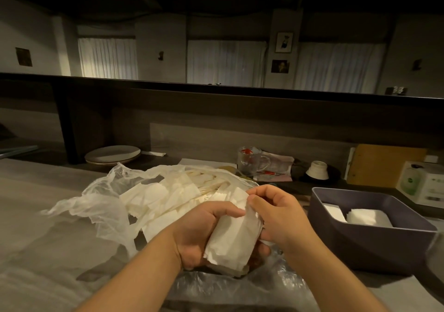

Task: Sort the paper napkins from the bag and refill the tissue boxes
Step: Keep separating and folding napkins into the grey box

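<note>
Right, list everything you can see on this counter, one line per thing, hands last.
plastic bag: one, clear, crumpled, left of centre
loose napkins: many, white, piled in the bag
napkin bundle: one, white, between both hands
tissue box: one, grey-purple, right, two white stacks inside
plates: stacked, pale, back left
glass mug: one, clear, back centre
small bowl: one, white, upside down, back right
printed box: one, white and green, far right
left hand: grips the bundle
right hand: pinches the bundle's top edge

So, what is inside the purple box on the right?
The box holds two white napkin stacks, side by side. Its near wall covers their lower part and the bottom, so how full it is cannot be seen.
</note>
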### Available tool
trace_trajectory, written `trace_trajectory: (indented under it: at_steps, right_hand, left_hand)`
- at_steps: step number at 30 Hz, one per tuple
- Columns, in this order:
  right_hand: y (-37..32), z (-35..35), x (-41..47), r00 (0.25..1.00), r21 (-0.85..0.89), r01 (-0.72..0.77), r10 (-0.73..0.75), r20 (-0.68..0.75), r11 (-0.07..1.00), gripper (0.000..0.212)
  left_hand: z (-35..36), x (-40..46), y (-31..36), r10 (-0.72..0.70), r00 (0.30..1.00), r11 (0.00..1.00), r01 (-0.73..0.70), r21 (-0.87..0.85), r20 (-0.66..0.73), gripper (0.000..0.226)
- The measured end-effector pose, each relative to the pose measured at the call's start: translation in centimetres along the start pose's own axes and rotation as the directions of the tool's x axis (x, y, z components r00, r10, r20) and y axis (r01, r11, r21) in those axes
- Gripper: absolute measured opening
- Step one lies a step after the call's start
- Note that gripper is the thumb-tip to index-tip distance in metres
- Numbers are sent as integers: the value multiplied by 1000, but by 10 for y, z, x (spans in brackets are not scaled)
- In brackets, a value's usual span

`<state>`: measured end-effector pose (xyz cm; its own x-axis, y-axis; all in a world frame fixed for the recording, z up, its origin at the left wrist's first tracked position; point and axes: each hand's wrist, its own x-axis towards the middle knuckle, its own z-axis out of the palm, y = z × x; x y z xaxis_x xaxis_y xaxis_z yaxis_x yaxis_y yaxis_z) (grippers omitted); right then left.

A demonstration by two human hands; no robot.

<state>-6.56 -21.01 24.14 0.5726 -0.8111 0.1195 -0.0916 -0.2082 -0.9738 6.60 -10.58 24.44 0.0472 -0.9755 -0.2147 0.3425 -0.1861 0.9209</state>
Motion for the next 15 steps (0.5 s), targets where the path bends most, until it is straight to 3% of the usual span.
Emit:
trace_trajectory:
  at_steps: [5,10,15]
  right_hand:
    - [1,0,-2,997,-15,72,-71,40,997,14]
    - [0,1,-2,995,-88,94,-91,46,992,19]
    - [0,0,-3,994,-143,79,-66,89,987,22]
  left_hand:
    - [4,1,-3,-5,999,1000,4,-12,-40,39]
    - [1,1,-2,-27,997,996,33,-82,75,39]
    - [-2,4,-4,-24,998,998,27,-50,52,36]
